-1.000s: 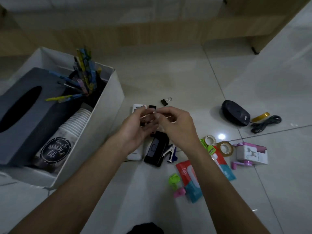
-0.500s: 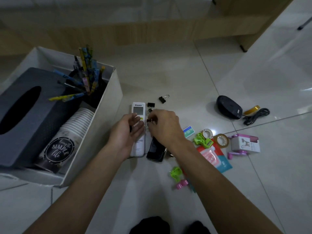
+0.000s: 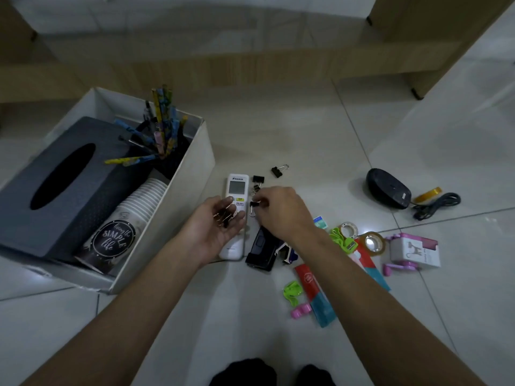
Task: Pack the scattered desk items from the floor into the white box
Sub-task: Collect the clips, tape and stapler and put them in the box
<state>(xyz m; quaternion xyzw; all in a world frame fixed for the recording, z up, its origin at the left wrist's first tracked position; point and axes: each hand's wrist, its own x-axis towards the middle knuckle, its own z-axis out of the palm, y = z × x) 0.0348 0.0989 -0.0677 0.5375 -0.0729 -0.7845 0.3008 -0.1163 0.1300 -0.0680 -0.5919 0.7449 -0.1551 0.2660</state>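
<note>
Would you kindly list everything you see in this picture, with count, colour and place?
white box: one, white, floor left
tissue box: one, grey, in the box
paper cups: one stack, white, in the box
pens: a bunch, mixed colours, box's far corner
remote control: one, white, floor beside box
binder clips: several, black, floor, left palm, right fingertips
black device: one, black, right of remote
mouse: one, black, corded, far right
tape rolls: two, clear and brown, right
pink-and-white box: one, right
plastic clips: a few, green and pink, near right forearm
packets: two, red-and-teal, by right forearm
left hand: palm up, carries clips
right hand: pinches one clip
</note>
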